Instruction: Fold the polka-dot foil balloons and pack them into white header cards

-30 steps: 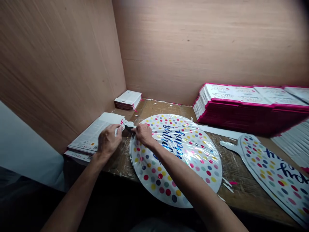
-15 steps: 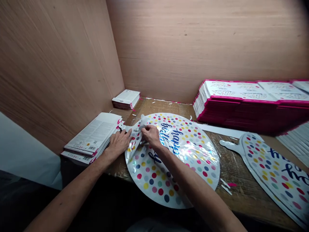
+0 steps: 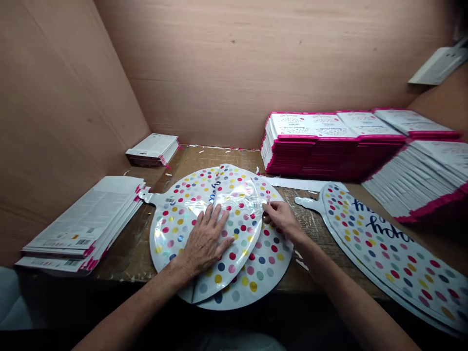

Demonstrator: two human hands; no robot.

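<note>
A flat foil balloon (image 3: 234, 243), white with coloured dots, is folded over on itself on the table in front of me. Its narrow neck end is turned over and lies towards the right. My left hand (image 3: 208, 239) rests flat on the folded layer, fingers spread. At the right, my right hand (image 3: 281, 218) pinches the neck of that folded foil balloon between thumb and fingers. Another neck (image 3: 146, 196) sticks out at the left of the pile, so a second balloon seems to lie beneath.
More dotted foil balloons (image 3: 395, 253) lie stacked at the right. Pink-edged packages (image 3: 310, 151) stand in rows at the back, with others (image 3: 420, 180) leaning right. Stacks of printed cards (image 3: 80, 219) and a smaller stack (image 3: 153, 146) are at the left. Wooden panels wall the table.
My right hand has drawn the balloon's neck end over to the right, folding the balloon. My left hand has moved from the left edge onto the fold. The view has shifted right.
</note>
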